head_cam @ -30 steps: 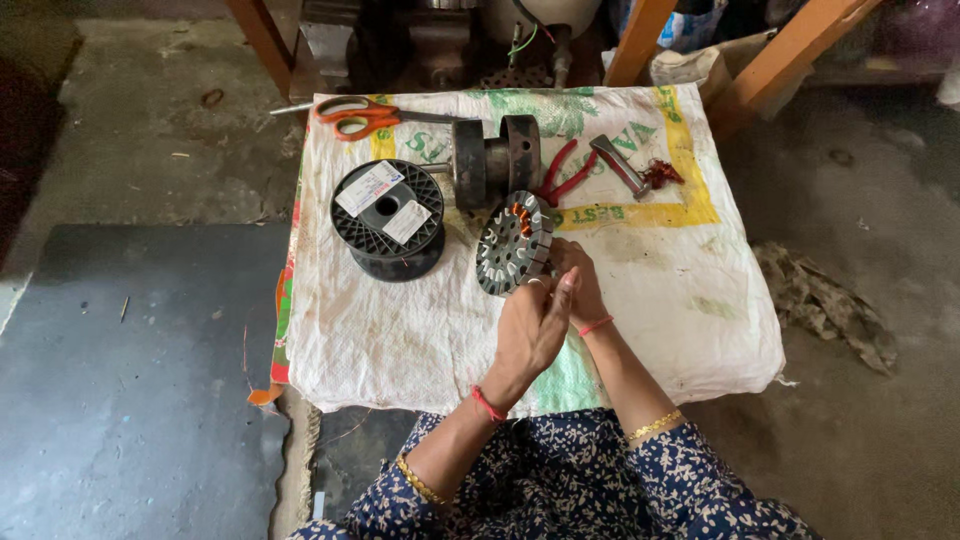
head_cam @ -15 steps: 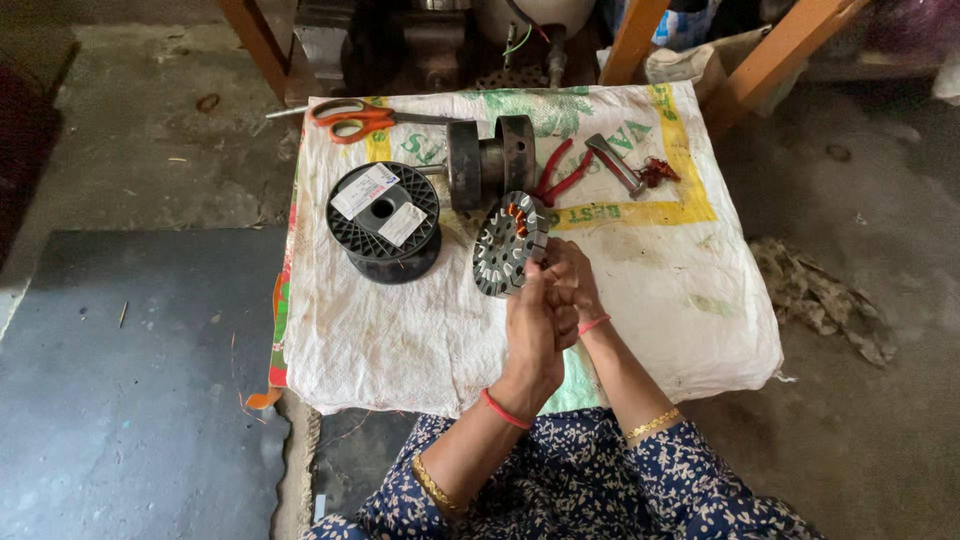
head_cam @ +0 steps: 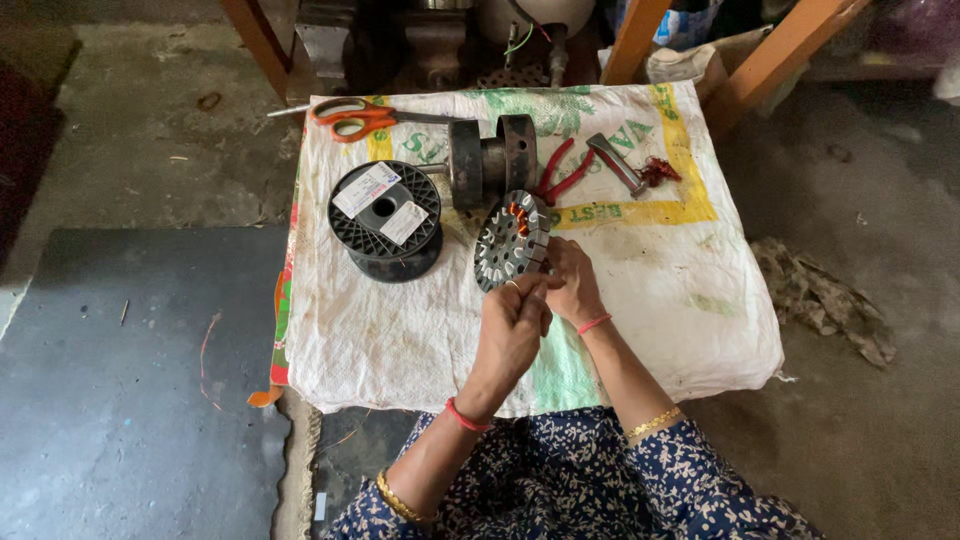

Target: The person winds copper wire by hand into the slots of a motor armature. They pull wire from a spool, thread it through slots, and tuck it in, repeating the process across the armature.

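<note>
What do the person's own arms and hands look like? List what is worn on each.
Both forearms are bare. The left hand has a ring on one finger, a red thread band at the wrist and a gold bangle higher up. The right hand has a red thread band and a gold bangle too. The sleeves are dark blue, with a pale floral print.

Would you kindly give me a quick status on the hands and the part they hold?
Both hands, left and right, gripping slotted metal stator, tilted above sack-covered table. Black wire spool close left, apart. Nothing obstructing.
</note>
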